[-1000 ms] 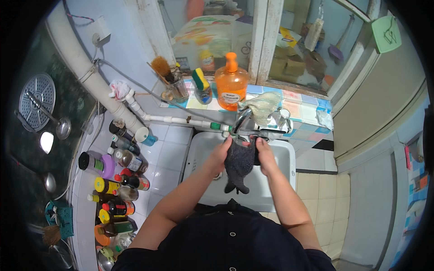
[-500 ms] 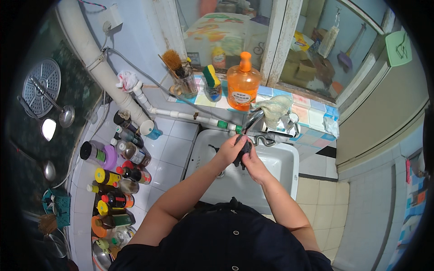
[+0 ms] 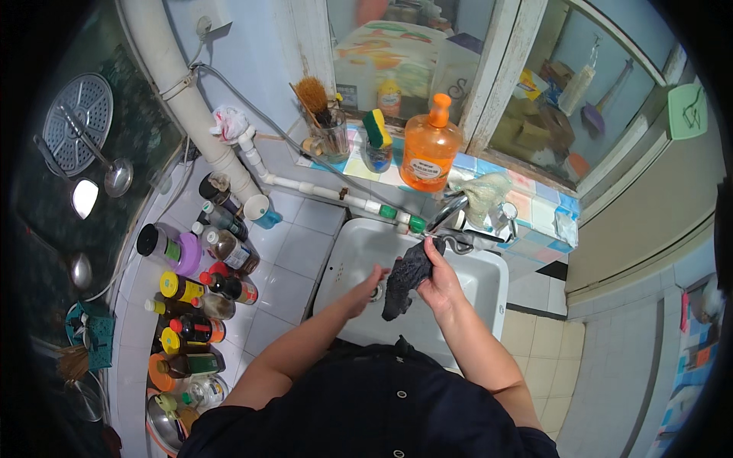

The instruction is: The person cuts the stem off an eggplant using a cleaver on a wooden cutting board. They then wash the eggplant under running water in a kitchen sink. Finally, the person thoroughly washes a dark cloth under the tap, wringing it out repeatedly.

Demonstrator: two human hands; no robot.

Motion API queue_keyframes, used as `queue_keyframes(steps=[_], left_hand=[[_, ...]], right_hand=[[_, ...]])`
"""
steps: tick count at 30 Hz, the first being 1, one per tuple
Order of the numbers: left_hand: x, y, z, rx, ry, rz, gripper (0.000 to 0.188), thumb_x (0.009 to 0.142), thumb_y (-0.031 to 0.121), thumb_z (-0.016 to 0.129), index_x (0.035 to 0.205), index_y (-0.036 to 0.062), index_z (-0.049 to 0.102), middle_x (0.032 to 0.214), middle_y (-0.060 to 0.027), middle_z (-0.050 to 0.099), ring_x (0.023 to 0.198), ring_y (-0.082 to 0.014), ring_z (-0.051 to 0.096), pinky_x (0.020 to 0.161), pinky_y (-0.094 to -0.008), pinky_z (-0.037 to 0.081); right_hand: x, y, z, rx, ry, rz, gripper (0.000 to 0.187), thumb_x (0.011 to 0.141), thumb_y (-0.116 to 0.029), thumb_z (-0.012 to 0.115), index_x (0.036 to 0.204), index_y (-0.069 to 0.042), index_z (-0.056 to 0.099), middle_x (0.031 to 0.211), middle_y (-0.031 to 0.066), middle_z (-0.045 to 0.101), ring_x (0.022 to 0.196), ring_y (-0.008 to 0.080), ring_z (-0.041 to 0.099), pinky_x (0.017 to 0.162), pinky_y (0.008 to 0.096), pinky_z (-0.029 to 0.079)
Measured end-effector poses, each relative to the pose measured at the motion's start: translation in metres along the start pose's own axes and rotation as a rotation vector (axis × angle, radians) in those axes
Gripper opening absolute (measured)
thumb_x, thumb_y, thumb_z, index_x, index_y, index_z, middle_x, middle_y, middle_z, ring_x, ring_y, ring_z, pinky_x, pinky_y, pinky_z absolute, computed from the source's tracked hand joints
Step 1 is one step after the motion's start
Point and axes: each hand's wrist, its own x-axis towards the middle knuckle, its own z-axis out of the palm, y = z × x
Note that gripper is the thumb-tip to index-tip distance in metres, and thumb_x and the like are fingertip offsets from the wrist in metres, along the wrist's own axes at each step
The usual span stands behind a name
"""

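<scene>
A crumpled, wet-looking dark grey cloth (image 3: 407, 281) hangs over the white sink (image 3: 478, 284), spread out lengthwise. My right hand (image 3: 440, 284) grips its upper right part, thumb on top. Just left of the cloth, my left hand (image 3: 366, 292) is off it, fingers stretched out and holding nothing. Beyond the right hand, the metal faucet (image 3: 447, 214) reaches over the sink's far edge. A pale cloth (image 3: 485, 197) is wrapped by the faucet.
On the tiled ledge stand an orange pump bottle (image 3: 429, 156), a sponge (image 3: 377, 128) in a glass, and a jar of brushes (image 3: 330, 139). Several sauce bottles (image 3: 200, 330) and a paper cup (image 3: 261, 211) crowd the left counter. A white pipe (image 3: 305, 185) runs behind the sink.
The dark cloth was bunched between both hands under the faucet. Now it is opened out and nearer me; my left hand has let go and moved left and down.
</scene>
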Motion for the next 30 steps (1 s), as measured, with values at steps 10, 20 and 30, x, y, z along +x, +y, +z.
queue_keyframes(steps=[10, 20, 30], left_hand=[[-0.016, 0.054, 0.032, 0.326, -0.282, 0.430, 0.054, 0.088, 0.028, 0.050, 0.131, 0.0007, 0.032, 0.119, -0.0073, 0.047, 0.107, -0.0173, 0.047, 0.092, -0.0309, 0.037], [-0.017, 0.054, 0.059, -0.315, -0.038, 0.339, 0.048, 0.077, -0.010, 0.040, 0.123, 0.0047, 0.042, 0.113, -0.0073, 0.053, 0.100, -0.0186, 0.055, 0.082, -0.0310, 0.046], [-0.028, 0.056, 0.043, -0.064, -0.124, 0.137, 0.052, 0.082, 0.006, 0.052, 0.130, 0.0134, 0.035, 0.121, -0.0098, 0.046, 0.115, -0.0217, 0.045, 0.093, -0.0398, 0.039]], right_hand=[[0.001, -0.017, 0.004, 0.322, -0.054, -0.111, 0.022, 0.088, -0.021, 0.052, 0.097, -0.001, 0.055, 0.095, 0.0139, 0.060, 0.092, 0.0320, 0.057, 0.089, 0.0455, 0.044], [0.008, 0.008, -0.070, -0.223, 0.521, -0.078, 0.040, 0.089, -0.041, 0.046, 0.119, -0.015, 0.048, 0.117, 0.0065, 0.054, 0.111, 0.0233, 0.047, 0.098, 0.0458, 0.033], [0.013, -0.004, -0.066, 0.165, -0.013, -0.175, 0.032, 0.087, -0.029, 0.053, 0.107, -0.003, 0.054, 0.106, 0.0114, 0.060, 0.097, 0.0260, 0.058, 0.090, 0.0402, 0.044]])
